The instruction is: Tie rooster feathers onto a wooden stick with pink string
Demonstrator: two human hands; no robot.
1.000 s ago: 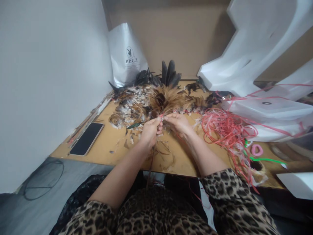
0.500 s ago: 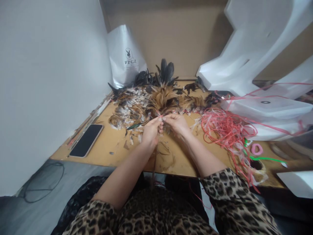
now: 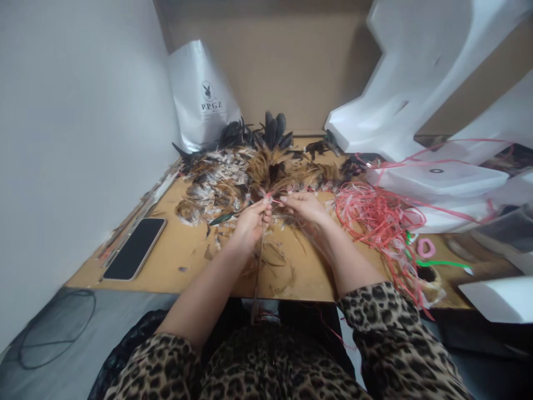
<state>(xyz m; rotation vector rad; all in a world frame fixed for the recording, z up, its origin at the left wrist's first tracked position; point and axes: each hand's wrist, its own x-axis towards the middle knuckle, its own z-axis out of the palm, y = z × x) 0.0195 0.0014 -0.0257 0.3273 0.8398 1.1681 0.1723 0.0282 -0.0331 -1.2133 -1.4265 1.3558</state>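
Note:
My left hand (image 3: pixel 252 221) is closed in a pinch around the base of a fan of brown and black feathers (image 3: pixel 266 164), where a thin stick (image 3: pixel 257 278) runs down towards my lap. Just to its right, my right hand (image 3: pixel 306 208) pinches a short taut length of red string (image 3: pixel 275 200) that leads to the feather base. The string's exact path around the stick is too small to make out. Loose brown and white feathers (image 3: pixel 212 183) lie heaped beyond my left hand.
A phone (image 3: pixel 135 248) lies at the left by the wall. Behind the feathers stands a silver bag (image 3: pixel 204 100). Tangled red plastic string (image 3: pixel 366 214), a pink ring (image 3: pixel 426 248) and white foam pieces (image 3: pixel 400 94) take up the right side of the table (image 3: pixel 308 278).
My right hand has drawn away to the right from the left, and red string now stretches between them. The whole view has shifted slightly, with the table things appearing further left.

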